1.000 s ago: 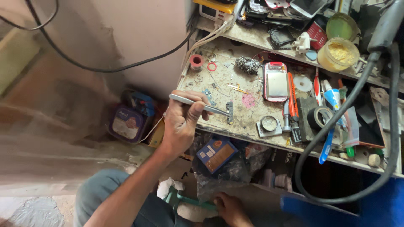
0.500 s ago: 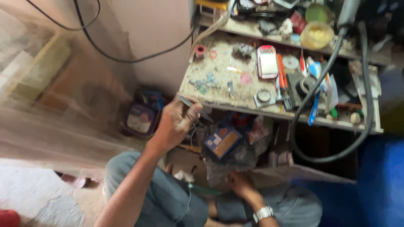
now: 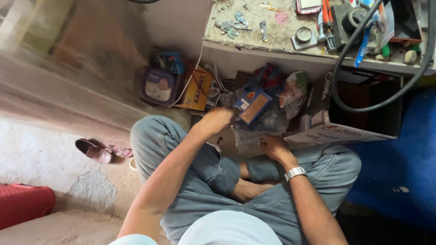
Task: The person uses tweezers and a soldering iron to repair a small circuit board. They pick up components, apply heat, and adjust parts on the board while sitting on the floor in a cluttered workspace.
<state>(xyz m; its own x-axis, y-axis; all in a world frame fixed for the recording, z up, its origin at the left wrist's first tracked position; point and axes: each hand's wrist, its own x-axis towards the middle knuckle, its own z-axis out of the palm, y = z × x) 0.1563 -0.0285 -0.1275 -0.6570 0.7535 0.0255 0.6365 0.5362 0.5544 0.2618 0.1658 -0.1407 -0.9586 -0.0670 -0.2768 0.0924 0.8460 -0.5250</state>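
Note:
I sit cross-legged on the floor in front of a low workbench (image 3: 272,50). My left hand (image 3: 217,120) reaches under the bench with its fingers curled, right against the lower corner of a blue and orange box (image 3: 252,104). What those fingers hold is hidden. My right hand (image 3: 272,146), a metal watch (image 3: 295,173) on its wrist, lies in my lap with its fingers curled on the edge of a crumpled clear plastic bag (image 3: 247,135). The box lies tilted on a pile of bags and packets under the bench.
The bench top carries small circuit parts (image 3: 234,22), a round gauge (image 3: 303,36), tools and a tape roll (image 3: 355,18). A thick black cable (image 3: 363,106) loops down at the right over a cardboard box (image 3: 331,131). A round blue tin (image 3: 159,87) and a sandal (image 3: 95,149) lie left.
My left hand has come down off the bench top, where it held a thin metal tool, to the pile under the bench. The view has tipped down toward my lap.

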